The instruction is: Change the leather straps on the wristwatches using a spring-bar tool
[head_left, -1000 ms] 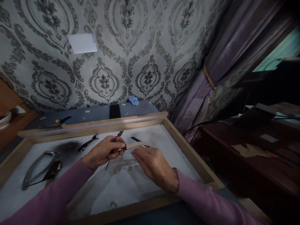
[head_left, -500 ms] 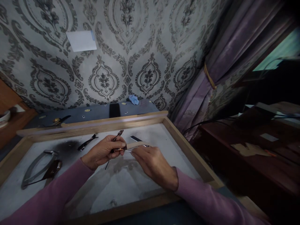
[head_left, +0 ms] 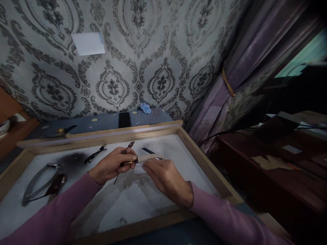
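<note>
My left hand (head_left: pixel 114 165) is closed in a pinch on a watch strap (head_left: pixel 146 157), whose pale beige inner side shows towards the right. A dark buckle-like end (head_left: pixel 129 145) sticks up above my left fingers, and a thin dark strip hangs below them. My right hand (head_left: pixel 166 175) is closed around a thin metal tool (head_left: pixel 139 165); its tip touches or nearly touches the strap by my left fingertips. Most of the tool lies hidden in the hand. Just behind the strap lies a flat dark bar (head_left: pixel 148 150) with a shiny edge.
A wood-framed white tray (head_left: pixel 204 163) lies beneath my hands. On its left are a grey looped band (head_left: pixel 35 182), a brown shiny piece (head_left: pixel 57 183) and a dark slender object (head_left: pixel 94 155). Behind stand a crumpled blue cloth (head_left: pixel 145 108) and the patterned wall.
</note>
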